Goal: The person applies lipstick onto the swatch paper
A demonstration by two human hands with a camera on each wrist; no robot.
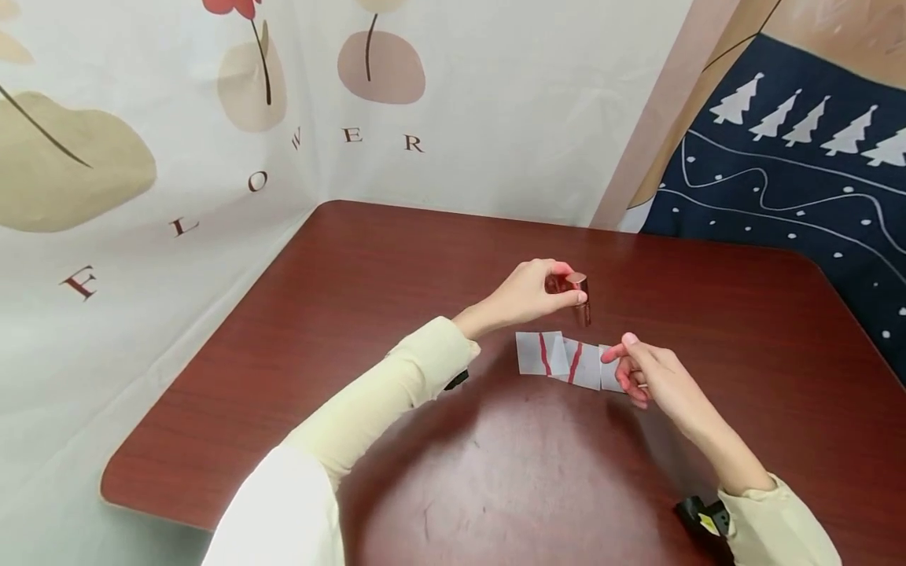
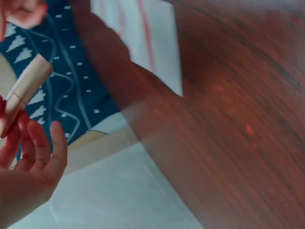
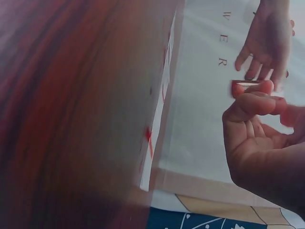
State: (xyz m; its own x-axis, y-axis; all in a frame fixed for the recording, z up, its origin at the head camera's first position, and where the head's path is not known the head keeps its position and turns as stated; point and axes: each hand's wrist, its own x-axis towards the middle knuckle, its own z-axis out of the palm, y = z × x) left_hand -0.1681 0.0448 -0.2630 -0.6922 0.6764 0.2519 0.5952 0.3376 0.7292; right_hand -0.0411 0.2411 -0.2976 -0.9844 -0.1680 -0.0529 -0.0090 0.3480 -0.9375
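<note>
In the head view my left hand (image 1: 527, 295) pinches a shiny copper-coloured lipstick tube (image 1: 582, 300) between thumb and fingers, holding it upright above the table. The left wrist view shows the tube (image 2: 29, 85) with a thin seam across it. My right hand (image 1: 661, 377) hovers by the right end of a row of white paper pieces (image 1: 583, 371), its fingers loosely bent around nothing. Wavy red strokes run down two of the papers, which partly overlap. Red smudges mark the right fingertips (image 3: 274, 102). Part of the rightmost paper is hidden behind that hand.
The brown wooden table (image 1: 340, 291) has rounded corners. A pale printed cloth (image 1: 495, 118) hangs behind and to the left of it, and a dark blue cloth with white trees (image 1: 793, 173) hangs at the right. A black device (image 1: 704, 519) sits at the right wrist.
</note>
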